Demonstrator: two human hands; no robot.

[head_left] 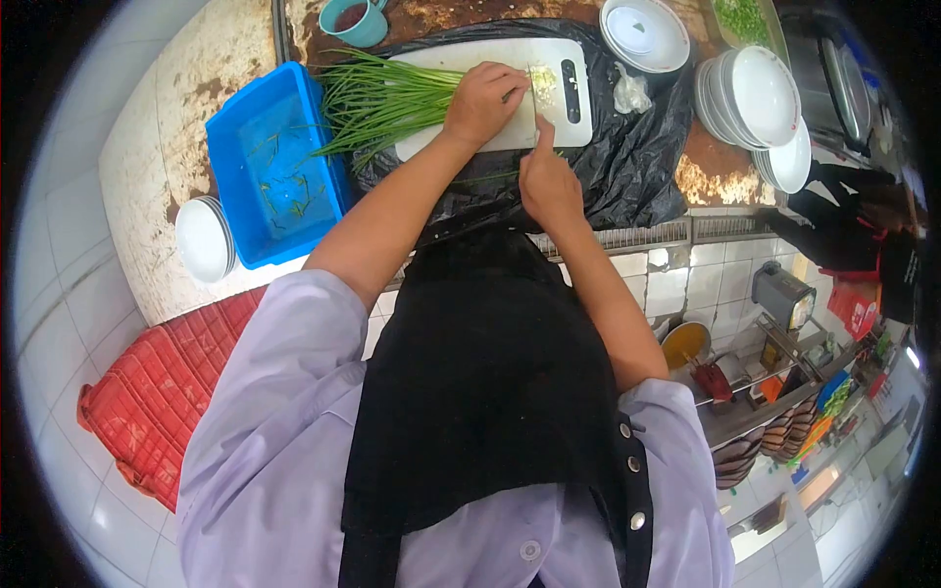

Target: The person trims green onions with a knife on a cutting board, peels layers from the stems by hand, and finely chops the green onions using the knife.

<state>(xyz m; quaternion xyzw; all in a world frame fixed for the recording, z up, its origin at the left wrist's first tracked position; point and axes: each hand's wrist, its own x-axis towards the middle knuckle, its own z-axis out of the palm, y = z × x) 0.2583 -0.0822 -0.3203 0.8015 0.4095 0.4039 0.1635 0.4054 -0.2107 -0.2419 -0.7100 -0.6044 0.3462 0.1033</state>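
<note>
My left hand [482, 106] presses down on a bunch of spring onions [397, 98], fingers curled near their cut end. The long green leaves fan out leftward past the white cutting board [573, 127]. My right hand [551, 186] is closed around a knife, its handle hidden in the grip and its index finger stretched forward. The thin knife blade [534, 106] stands edge-down beside my left fingertips. Chopped pale pieces [545, 83] lie right of the blade, near the board's black handle slot.
Black plastic sheeting [637, 147] lies under the board. A blue tub [284, 186] with green scraps stands left, near white bowls [204, 240]. Stacked plates [755, 98] and a small knotted plastic bag [630, 93] are right. A teal mug [355, 22] stands behind. Another person [863, 225] is far right.
</note>
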